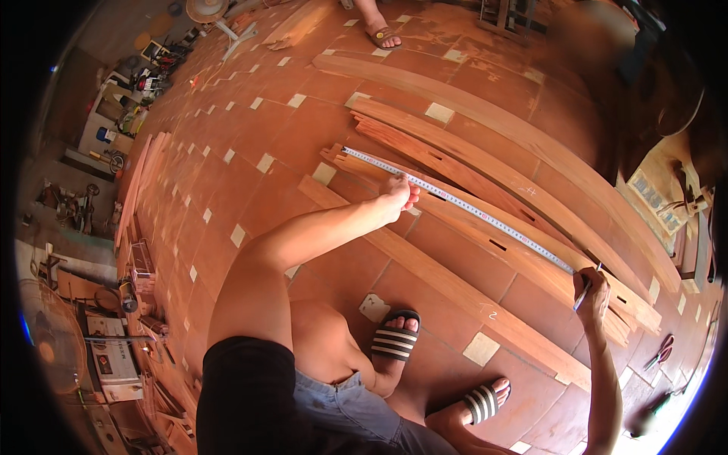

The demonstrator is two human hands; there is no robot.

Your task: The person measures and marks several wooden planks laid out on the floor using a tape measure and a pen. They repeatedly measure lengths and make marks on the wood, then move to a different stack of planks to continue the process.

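Observation:
A white tape measure blade (485, 218) lies stretched along a mortised wooden board (462, 206) on the tiled floor. My left hand (397, 196) is closed at the board's edge, its fingers curled against the tape nearer the tape's far-left end. At the tape's other end, my right hand (593, 294) is closed around a slim pen (581, 300). It also rests on the tape and board; whether the tape's case is under that palm is hidden. Dark slots show in the board's face.
More long planks lie alongside: one nearer me (455, 284), others beyond (485, 163). A person's sandalled foot (384, 36) stands at the far side. Red-handled scissors (661, 350) lie at right. Tools and clutter (114, 129) line the left wall.

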